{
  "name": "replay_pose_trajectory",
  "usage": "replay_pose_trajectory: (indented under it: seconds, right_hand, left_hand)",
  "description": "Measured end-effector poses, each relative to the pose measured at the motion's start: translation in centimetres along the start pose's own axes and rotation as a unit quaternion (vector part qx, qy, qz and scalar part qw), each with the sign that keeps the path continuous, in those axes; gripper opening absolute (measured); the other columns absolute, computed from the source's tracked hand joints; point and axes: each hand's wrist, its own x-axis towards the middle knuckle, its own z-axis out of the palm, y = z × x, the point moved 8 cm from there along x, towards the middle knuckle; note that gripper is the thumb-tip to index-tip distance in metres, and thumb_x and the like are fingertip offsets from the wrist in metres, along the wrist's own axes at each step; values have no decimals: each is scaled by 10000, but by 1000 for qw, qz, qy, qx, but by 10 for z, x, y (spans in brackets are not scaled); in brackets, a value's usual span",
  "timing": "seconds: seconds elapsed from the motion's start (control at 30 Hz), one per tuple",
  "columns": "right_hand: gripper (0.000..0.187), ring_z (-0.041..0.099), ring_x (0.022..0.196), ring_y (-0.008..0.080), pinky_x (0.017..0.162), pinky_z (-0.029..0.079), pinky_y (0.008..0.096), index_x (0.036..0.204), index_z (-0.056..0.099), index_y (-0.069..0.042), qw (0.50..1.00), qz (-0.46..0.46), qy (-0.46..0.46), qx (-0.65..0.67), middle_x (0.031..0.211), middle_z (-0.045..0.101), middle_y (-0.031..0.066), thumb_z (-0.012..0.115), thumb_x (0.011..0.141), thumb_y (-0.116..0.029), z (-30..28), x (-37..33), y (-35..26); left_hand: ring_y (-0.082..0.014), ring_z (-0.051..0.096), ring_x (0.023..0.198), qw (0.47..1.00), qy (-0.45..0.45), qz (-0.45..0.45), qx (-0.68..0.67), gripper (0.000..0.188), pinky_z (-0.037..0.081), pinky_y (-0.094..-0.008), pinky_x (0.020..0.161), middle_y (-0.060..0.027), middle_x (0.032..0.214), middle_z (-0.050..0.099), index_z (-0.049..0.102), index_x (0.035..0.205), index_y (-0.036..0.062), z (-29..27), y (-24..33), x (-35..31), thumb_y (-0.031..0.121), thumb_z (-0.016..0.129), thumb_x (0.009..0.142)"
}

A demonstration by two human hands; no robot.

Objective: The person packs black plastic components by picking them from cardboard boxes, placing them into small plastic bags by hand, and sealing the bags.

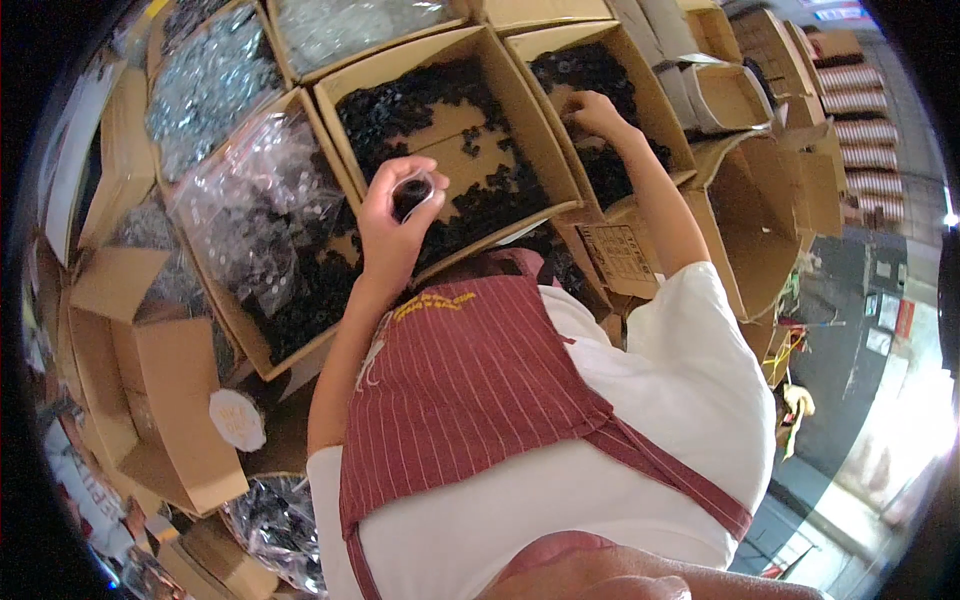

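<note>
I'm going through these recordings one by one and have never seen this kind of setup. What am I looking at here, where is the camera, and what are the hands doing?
There is no machine here: a person works with two bare hands. The single picture comes from a wide fisheye camera worn on the person's head, looking down, so straight edges bend near the rim and the white shirt and striped red apron fill the lower part. In front stand open cardboard boxes. The middle box holds small black parts, and the box to its right holds more of them. Boxes on the left hold clear plastic bags of small parts, some silvery. The left hand holds a small dark round piece between the fingertips above the middle box. The right hand reaches into the black parts of the right box; whether it grips anything cannot be told.
</note>
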Motion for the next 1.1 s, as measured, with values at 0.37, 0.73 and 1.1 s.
replay_pose_trajectory:
  seconds: [0.37,0.73,1.1]
  right_hand:
    - [285,666,989,341,854,548,430,1077,730,-93,992,67,67,-89,1065,696,199,580,840,-140,-32,-5,47]
    - [236,641,911,371,813,514,463,1008,663,-33,977,-82,174,-88,971,667,183,680,820,-175,-51,-23,-35]
    - [377,655,1058,292,865,550,376,1146,650,-1,826,-533,72,167,1180,642,151,742,781,20,-62,-173,-316]
  left_hand:
    - [-151,599,983,1000,2,-3,7,255,450,-301,917,-63,988,637,581,1122,8,6,-1,5,5,635,873]
    - [-161,616,983,998,-3,38,45,267,457,-318,940,-63,975,636,575,1131,12,1,-2,4,-19,630,872]
    - [-186,620,1043,996,-9,54,73,366,468,-317,937,-84,1070,645,562,1173,16,3,-3,0,27,691,831]
